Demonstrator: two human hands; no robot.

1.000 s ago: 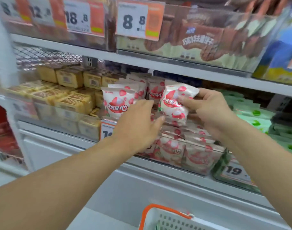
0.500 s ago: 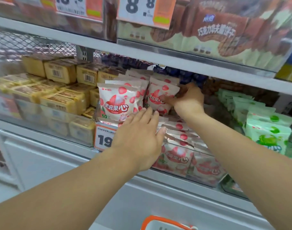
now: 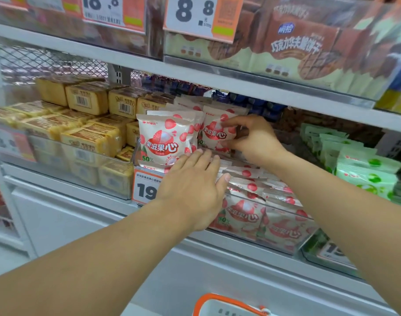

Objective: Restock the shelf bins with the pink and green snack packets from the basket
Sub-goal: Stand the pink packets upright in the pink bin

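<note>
Since earlier, right hand (image 3: 255, 137) stays pinching one pink packet (image 3: 216, 133) upright; left hand (image 3: 190, 190) flat, open, beside two standing packets in shelf bin (image 3: 284, 236).

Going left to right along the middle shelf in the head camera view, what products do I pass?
Yellow packets → upright pink packet → pink packet pinched by the right hand → green packets.

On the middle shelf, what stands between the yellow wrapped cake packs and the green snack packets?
In the head view, the pink snack packets fill the clear bin between the yellow wrapped cake packs and the green snack packets.
</note>
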